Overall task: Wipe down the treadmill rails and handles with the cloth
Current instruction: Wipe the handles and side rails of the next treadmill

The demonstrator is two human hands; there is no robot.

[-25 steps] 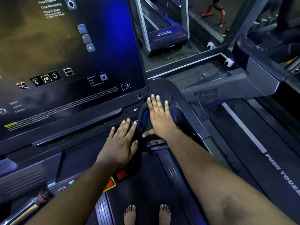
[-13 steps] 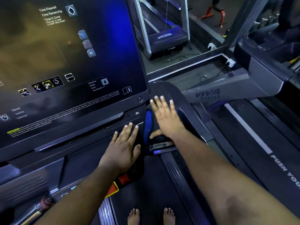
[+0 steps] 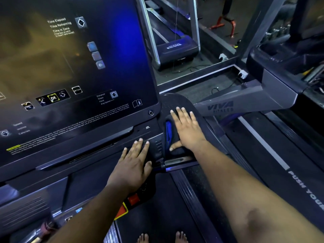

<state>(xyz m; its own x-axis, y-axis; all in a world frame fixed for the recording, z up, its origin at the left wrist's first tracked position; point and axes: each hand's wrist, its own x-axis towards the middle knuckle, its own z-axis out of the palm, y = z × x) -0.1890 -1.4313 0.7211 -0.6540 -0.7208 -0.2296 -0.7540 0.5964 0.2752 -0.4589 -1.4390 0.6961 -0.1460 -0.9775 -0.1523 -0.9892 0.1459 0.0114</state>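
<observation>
- Cloth (image 3: 169,132): one, dark with a blue edge, lies on the treadmill's right handle (image 3: 196,109), pinned under the right hand (image 3: 187,131).
- Two bare feet (image 3: 162,237) stand on the belt at the bottom edge.
- Left hand (image 3: 134,163): grip spread, fingers straight, resting flat on the console ledge (image 3: 87,158), just beside the cloth.
- Right hand: grip spread, pressing the cloth flat.
- One console screen (image 3: 70,67) rises behind.
- Two other treadmills: one (image 3: 175,48) far ahead, one (image 3: 263,95) to the right.
</observation>
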